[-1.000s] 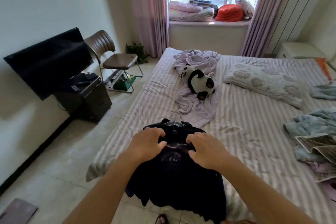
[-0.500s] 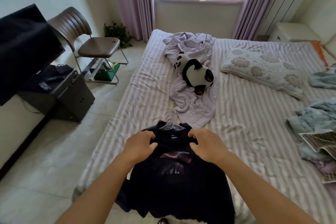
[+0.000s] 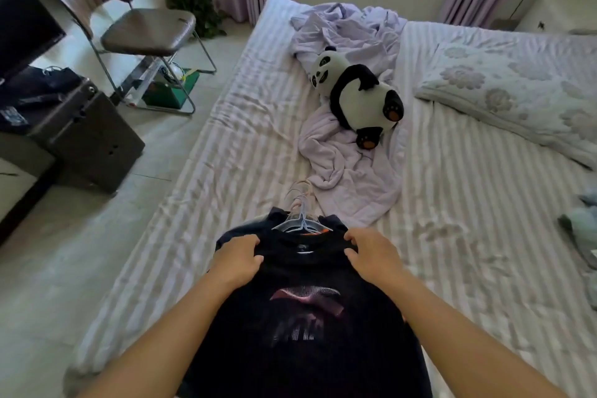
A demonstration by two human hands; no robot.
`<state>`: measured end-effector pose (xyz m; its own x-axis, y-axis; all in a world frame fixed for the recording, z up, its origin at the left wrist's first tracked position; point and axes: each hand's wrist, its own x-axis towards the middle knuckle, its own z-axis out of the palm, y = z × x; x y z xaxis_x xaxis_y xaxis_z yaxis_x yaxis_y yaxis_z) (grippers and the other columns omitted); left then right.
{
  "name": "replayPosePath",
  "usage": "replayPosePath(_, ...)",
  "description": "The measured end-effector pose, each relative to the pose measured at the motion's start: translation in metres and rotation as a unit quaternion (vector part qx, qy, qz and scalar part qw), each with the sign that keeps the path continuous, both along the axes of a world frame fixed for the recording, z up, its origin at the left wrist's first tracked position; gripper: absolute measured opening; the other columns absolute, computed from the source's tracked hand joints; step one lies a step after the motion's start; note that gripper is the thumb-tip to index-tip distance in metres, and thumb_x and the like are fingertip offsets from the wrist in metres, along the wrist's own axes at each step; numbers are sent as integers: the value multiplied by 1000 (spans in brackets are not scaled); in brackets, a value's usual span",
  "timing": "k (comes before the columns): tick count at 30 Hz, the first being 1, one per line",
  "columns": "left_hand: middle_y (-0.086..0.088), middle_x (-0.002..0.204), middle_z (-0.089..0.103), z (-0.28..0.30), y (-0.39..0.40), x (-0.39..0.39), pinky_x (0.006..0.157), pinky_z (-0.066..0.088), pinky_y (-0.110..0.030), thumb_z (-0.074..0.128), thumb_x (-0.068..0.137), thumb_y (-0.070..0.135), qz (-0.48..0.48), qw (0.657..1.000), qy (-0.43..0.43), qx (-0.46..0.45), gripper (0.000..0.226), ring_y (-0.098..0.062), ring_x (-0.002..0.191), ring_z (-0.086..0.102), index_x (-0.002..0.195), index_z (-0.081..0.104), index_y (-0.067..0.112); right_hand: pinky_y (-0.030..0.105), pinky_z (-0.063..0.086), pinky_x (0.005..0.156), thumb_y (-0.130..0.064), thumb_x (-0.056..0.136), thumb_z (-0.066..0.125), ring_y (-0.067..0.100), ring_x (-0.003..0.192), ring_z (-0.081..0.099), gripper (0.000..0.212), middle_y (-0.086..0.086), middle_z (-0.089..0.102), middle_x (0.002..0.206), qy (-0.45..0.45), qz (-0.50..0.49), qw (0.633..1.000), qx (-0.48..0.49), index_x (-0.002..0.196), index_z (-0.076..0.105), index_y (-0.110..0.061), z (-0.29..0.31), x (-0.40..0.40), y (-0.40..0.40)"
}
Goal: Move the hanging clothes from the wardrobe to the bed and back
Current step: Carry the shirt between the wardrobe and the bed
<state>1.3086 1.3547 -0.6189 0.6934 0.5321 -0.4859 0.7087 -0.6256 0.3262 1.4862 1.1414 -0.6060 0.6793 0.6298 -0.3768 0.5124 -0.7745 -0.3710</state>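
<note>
Nearest to the camera, the dark shirt (image 3: 307,333) with a pink print on the chest lies over the near edge of the bed (image 3: 452,236), and its lower part goes out of view at the bottom. The left hand (image 3: 237,257) grips the shirt at the left shoulder, with the fingers curled into the cloth. The right hand (image 3: 371,257) does the same at the right shoulder, thumb and fingers pinching the dark fabric beside the collar. Between the two hands, at the neck, several hangers (image 3: 302,220) are bunched together, and their hooks lie on the striped sheet just beyond the shirt. A little farther a crumpled lilac cloth (image 3: 349,171) is spread along the bed, and a panda plush (image 3: 355,97) lies on top of it. To the right a flowered pillow (image 3: 517,97) rests on the sheet. On the floor to the left stand a dark cabinet (image 3: 87,136) and, behind it, a brown chair (image 3: 142,29)
</note>
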Motion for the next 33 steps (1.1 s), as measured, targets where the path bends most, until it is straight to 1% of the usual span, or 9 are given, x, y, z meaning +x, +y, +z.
replayPosePath(4, -1, 123, 64, -55, 15, 23, 81, 47, -34, 56, 92, 34, 6, 1000, 13, -5, 38, -24, 111, 60, 127, 56, 21, 36, 49, 93, -24, 92, 61, 23, 112, 60, 34, 0, 66, 121, 15, 33, 999, -38, 126, 61, -25, -58, 23, 16)
replayPosePath(6, -5, 125, 62, -78, 22, 30, 86, 47, -38, 58, 93, 34, 18, 1000, 14, 14, 41, -28, 115, 58, 130, 53, 18, 38, 48, 95, -25, 92, 62, 27, 114, 58, 38, 1, 64, 125, 6, 26, 999, -47, 130, 58, -23, -81, 32, 25)
replayPosePath(10, -11, 125, 61, -114, 31, 38, 93, 47, -43, 62, 93, 33, 33, 998, 46, 29, 44, -33, 117, 56, 131, 50, 15, 40, 44, 99, -32, 92, 66, 30, 120, 54, 53, 5, 56, 133, -20, 34, 996, -81, 138, 47, -15, -122, 43, 37)
replayPosePath(15, -9, 130, 56, -135, 33, 47, 99, 43, -45, 66, 89, 38, 34, 996, 53, 61, 54, -31, 122, 50, 136, 49, 18, 38, 39, 106, -35, 89, 69, 28, 130, 45, 75, 8, 45, 143, -3, 71, 991, -116, 149, 29, -14, -157, 45, 41)
replayPosePath(18, -7, 126, 58, -140, 32, 52, 96, 41, -42, 66, 90, 37, 47, 995, 30, 82, 49, -30, 118, 52, 133, 51, 17, 36, 39, 102, -36, 83, 75, 26, 123, 49, 72, 5, 49, 136, -29, 51, 994, -95, 141, 37, -16, -167, 43, 41)
replayPosePath(22, -5, 114, 64, -131, 31, 49, 90, 38, -42, 57, 96, 35, 78, 994, -16, 77, 28, -29, 108, 56, 119, 61, 20, 38, 34, 99, -38, 78, 79, 22, 114, 52, 64, -1, 53, 122, -62, 33, 994, -81, 127, 43, -20, -160, 41, 38)
replayPosePath(25, -2, 103, 68, -110, 31, 44, 85, 42, -43, 55, 96, 33, 89, 994, -40, 57, 18, -28, 100, 59, 104, 65, 20, 38, 36, 93, -31, 84, 73, 22, 104, 55, 38, -3, 58, 108, -27, 14, 999, -42, 113, 51, -20, -143, 43, 35)
replayPosePath(28, 0, 95, 67, -85, 25, 35, 80, 45, -42, 56, 95, 30, 102, 991, -61, 54, 13, -26, 94, 59, 96, 64, 20, 33, 41, 73, -14, 92, 62, 24, 93, 60, 8, 1, 62, 95, 43, -2, 999, 14, 99, 59, -16, -120, 44, 28)
replayPosePath(33, 11, 92, 65, -38, 12, 13, 73, 48, -33, 64, 91, 27, 162, 977, -141, -1, 6, -14, 89, 61, 97, 64, 26, 30, 43, 72, -10, 92, 62, 16, 83, 59, 16, -4, 66, 88, 77, -52, 991, 96, 102, 69, -19, -64, 36, 17)
